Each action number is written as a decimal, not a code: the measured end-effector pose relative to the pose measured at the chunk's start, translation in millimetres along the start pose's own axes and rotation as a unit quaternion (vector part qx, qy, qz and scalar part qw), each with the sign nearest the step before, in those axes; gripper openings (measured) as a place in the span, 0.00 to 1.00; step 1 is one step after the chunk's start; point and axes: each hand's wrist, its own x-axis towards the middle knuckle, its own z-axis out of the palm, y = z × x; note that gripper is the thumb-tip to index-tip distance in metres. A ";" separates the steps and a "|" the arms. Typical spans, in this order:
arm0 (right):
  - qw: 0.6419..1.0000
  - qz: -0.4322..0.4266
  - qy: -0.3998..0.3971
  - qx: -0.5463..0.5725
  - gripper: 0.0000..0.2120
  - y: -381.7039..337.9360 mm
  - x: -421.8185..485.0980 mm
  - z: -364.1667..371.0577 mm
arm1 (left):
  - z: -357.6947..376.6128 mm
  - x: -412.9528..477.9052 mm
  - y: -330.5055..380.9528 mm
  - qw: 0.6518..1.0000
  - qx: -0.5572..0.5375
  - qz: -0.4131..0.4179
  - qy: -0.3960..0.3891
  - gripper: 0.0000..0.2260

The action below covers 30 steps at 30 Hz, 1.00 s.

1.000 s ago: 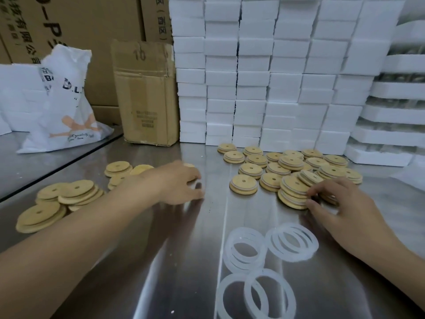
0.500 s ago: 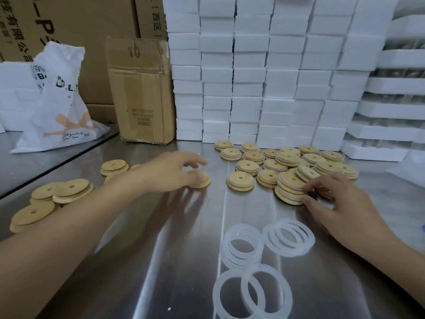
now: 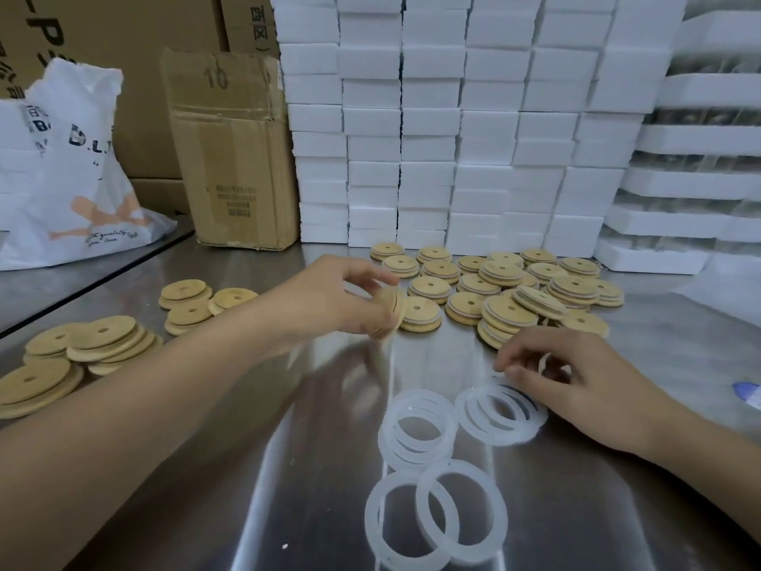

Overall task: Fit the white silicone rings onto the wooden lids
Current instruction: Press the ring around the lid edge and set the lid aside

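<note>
My left hand (image 3: 341,298) grips a round wooden lid (image 3: 391,311), tilted on edge above the steel table, in the middle of the head view. My right hand (image 3: 576,377) is over the right-hand heap of white silicone rings (image 3: 500,414), and its fingers pinch one ring (image 3: 543,362) lifted off that heap. More rings lie in a second heap (image 3: 416,430) and as a pair at the front (image 3: 436,517). Plain wooden lids (image 3: 82,344) lie in heaps on the left. Behind my hands sits a group of lids (image 3: 506,290) with a white band round the edge.
The steel table (image 3: 214,467) runs to the frame's bottom. White foam boxes (image 3: 453,117) form a wall at the back and right. A brown carton (image 3: 234,150) and a white plastic bag (image 3: 70,166) stand at the back left.
My left hand has lifted a lid off the table and carried it to the right. My right hand has left the lid pile, come back to the rings and picked one up.
</note>
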 end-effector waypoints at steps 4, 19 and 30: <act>0.994 0.035 -0.081 0.072 0.08 0.7 4.7 -7.3 | 22.3 -0.9 3.9 0.955 -0.288 -0.043 -0.058 0.12; 0.978 0.063 -0.108 0.169 0.09 -3.8 9.3 -11.0 | 89.8 5.9 10.8 0.902 -0.425 -0.058 -0.045 0.11; 0.962 0.003 0.149 0.229 0.05 -29.0 3.2 25.0 | 89.6 -2.3 16.0 0.883 -0.439 -0.069 -0.153 0.20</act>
